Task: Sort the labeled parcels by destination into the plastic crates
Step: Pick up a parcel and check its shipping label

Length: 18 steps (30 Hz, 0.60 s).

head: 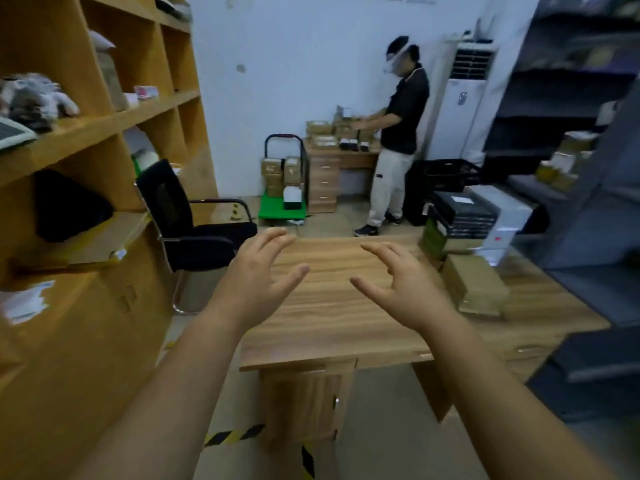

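Observation:
My left hand (258, 275) and my right hand (403, 282) hover side by side above a wooden desk (329, 327), palms facing each other, fingers spread and loosely bent, holding nothing. Parcels lie at the desk's right end: a brown cardboard box (474, 284), a black box with a white label (462, 211) stacked on a green one, and a white box (504, 220) beside them. A black plastic crate (441, 176) stands on the floor beyond the desk.
Orange wooden shelving (86, 168) fills the left side, with a black office chair (194, 223) in front. Grey metal racks (571, 133) line the right. At the back a person (398, 133) handles boxes on another desk, next to a green trolley (282, 206) loaded with cartons.

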Available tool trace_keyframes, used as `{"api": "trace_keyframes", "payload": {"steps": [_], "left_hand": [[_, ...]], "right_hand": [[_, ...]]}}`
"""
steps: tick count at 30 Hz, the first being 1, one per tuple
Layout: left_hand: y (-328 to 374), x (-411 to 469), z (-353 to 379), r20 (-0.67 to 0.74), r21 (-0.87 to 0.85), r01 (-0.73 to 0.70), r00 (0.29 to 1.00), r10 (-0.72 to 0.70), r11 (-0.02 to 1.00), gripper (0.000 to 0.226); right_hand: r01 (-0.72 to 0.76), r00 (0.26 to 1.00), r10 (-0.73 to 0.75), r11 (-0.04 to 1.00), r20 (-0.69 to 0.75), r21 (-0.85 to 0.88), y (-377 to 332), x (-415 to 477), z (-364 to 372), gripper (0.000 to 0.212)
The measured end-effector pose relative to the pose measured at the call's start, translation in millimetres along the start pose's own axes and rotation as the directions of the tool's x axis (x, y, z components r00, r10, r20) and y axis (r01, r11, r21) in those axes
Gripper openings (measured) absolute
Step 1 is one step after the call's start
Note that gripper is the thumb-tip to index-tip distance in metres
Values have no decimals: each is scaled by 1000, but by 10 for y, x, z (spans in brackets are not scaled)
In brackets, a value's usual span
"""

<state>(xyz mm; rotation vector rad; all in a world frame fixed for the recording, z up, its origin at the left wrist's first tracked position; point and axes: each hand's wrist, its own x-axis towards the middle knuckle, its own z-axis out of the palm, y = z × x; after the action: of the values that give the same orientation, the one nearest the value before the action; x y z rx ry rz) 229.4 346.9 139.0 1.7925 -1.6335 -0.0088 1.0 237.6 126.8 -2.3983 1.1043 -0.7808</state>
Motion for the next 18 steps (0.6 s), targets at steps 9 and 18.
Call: {"api": "trace_keyframes", "payload": {"steps": [9, 18], "left_hand": [[599, 929, 1456, 232, -177, -147, 955, 186, 973, 60], [1526, 1789, 2728, 275, -239, -205, 923, 269, 949, 55]], "right_hand": [[-264, 953, 249, 962, -174, -69, 1246, -84, -662, 63], [-327, 937, 307, 940, -167, -102, 2664, -20, -1368, 63]]}}
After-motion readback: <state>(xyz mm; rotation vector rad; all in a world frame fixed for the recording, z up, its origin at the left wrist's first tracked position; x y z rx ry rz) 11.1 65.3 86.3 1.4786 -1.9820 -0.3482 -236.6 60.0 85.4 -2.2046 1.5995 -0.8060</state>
